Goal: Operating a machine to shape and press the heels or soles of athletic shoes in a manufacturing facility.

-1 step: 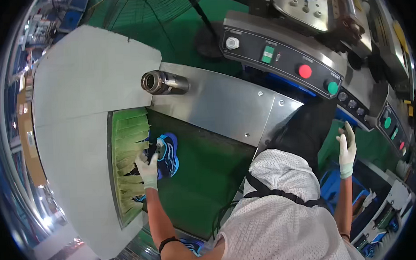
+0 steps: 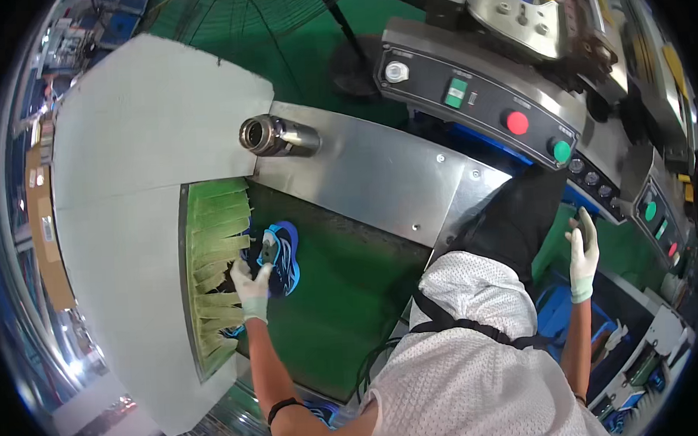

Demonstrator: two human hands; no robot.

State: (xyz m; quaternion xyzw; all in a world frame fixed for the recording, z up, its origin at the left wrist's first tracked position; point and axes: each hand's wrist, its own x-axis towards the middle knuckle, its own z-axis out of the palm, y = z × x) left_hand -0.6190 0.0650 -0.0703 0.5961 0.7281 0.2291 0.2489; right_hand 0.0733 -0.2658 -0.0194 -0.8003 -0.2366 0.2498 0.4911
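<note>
My left hand (image 2: 251,288), in a white glove, is at the hanging green strips (image 2: 213,228) of an opening. Its thumb and forefinger are apart, and I see nothing held between them. Just beyond the thumb, a blue and black sports shoe (image 2: 285,256) rests on the green conveyor belt (image 2: 337,296). Further blue shoe parts (image 2: 233,331) peek out from under the strips, mostly hidden. Over on the right, my right hand (image 2: 582,248), also gloved, is raised beside the machine with its fingers stretched out. It holds nothing that I can see.
A white housing (image 2: 124,251) surrounds the strips. An uncapped metal flask (image 2: 279,136) lies on the steel ledge (image 2: 370,162) beyond the belt. A machine panel (image 2: 476,95) with red and green buttons stands at the upper right. A blue bin (image 2: 559,310) is below my right hand.
My left hand has shifted slightly to the right and toward me, beside the shoe. The right hand stays in nearly the same place.
</note>
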